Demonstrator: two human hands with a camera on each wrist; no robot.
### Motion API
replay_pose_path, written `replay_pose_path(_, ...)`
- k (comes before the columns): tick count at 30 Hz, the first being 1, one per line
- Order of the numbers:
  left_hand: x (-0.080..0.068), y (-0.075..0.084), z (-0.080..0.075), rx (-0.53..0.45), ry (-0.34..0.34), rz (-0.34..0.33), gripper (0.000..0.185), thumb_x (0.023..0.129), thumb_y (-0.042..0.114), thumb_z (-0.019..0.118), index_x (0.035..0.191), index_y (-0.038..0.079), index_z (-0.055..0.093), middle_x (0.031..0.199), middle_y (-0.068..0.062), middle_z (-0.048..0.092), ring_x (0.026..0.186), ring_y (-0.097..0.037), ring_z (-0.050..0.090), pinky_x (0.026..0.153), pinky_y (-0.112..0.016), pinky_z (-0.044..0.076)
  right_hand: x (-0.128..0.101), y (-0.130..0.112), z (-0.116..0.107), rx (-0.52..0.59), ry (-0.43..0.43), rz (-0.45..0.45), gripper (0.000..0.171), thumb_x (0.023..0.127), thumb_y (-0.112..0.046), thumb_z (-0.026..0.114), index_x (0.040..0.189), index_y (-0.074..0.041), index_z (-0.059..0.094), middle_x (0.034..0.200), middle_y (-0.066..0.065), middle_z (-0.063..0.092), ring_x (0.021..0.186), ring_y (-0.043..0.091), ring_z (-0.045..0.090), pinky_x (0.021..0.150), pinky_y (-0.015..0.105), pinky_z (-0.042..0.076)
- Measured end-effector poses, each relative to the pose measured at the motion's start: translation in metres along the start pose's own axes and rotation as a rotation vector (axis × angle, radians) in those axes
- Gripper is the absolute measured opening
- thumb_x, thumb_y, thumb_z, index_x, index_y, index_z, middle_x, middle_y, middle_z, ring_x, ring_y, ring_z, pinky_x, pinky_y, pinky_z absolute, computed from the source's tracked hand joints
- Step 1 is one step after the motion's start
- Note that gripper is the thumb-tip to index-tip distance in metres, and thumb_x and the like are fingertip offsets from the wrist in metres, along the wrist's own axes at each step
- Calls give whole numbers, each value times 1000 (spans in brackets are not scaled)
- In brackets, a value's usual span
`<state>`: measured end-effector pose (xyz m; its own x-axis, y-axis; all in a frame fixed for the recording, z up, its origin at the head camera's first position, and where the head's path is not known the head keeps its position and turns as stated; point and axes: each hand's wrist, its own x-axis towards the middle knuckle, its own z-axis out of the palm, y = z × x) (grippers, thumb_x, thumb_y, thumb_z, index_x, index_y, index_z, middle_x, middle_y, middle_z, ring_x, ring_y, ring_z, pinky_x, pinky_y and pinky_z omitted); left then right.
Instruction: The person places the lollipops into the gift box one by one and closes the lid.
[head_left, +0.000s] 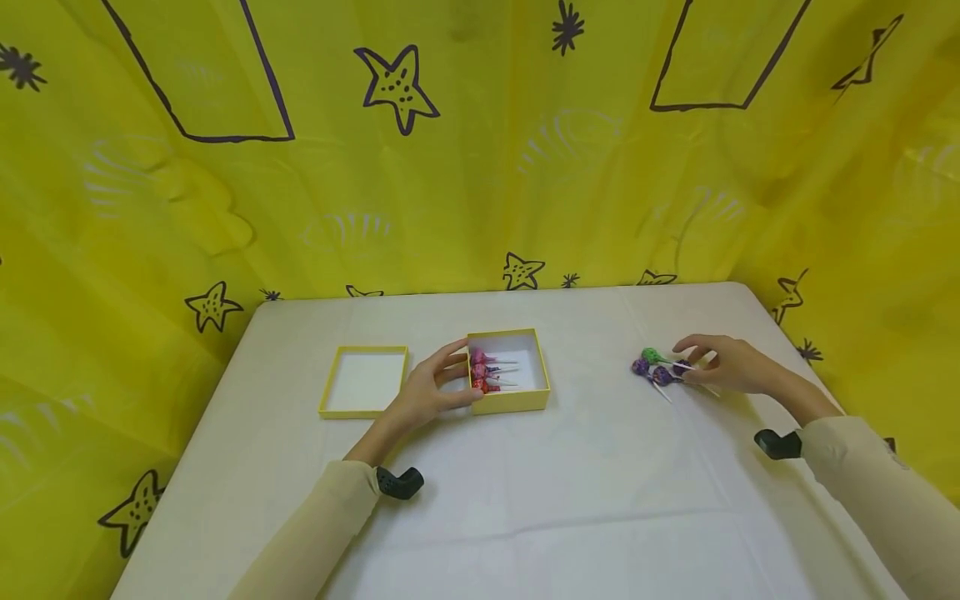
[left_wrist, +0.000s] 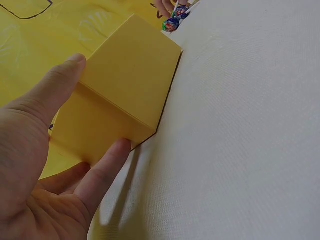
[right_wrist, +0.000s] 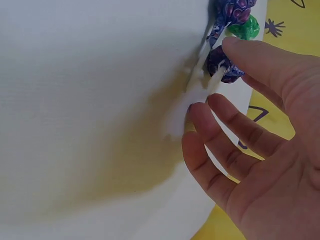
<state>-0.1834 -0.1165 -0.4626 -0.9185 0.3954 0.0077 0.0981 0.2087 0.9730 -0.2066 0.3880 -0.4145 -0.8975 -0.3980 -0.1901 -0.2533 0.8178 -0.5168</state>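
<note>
My left hand holds the left end of an open yellow box. Its thumb is at the near corner and its fingers lie along the left side. Inside the box, pink and red wrapped lollipops lie in a row, sticks pointing right. Over a loose cluster on the right, my right hand reaches with fingers spread and bent. That cluster has a green lollipop and several purple lollipops. In the right wrist view, a purple lollipop has its stick between thumb and fingertips, a gap showing between them.
A shallow yellow-rimmed lid, white inside, lies left of the box. White cloth covers the table. A yellow curtain with dark starfish drawings stands behind the table and at both sides.
</note>
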Motion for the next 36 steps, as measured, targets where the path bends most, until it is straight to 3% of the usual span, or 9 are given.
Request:
replay_pose_path(11,0,0,0,-10,-5,1,89,85,13,86,160,20,37,155,-16,46,138,-30,52,110,-46,46,-2,0,6,-36,64,-5,28,93,-14,77,119,-6,70,102,11,73,87,21,66,72,31,55)
replay_pose_path(36,-1,2,0,17,-6,-3,89,86,17,86,160,21,37,156,-17,46,138,-33,52,112,-50,43,-1,8,9,-40,80,21,28,95,-18,76,119,-6,70,105,13,73,88,22,65,71,30,54)
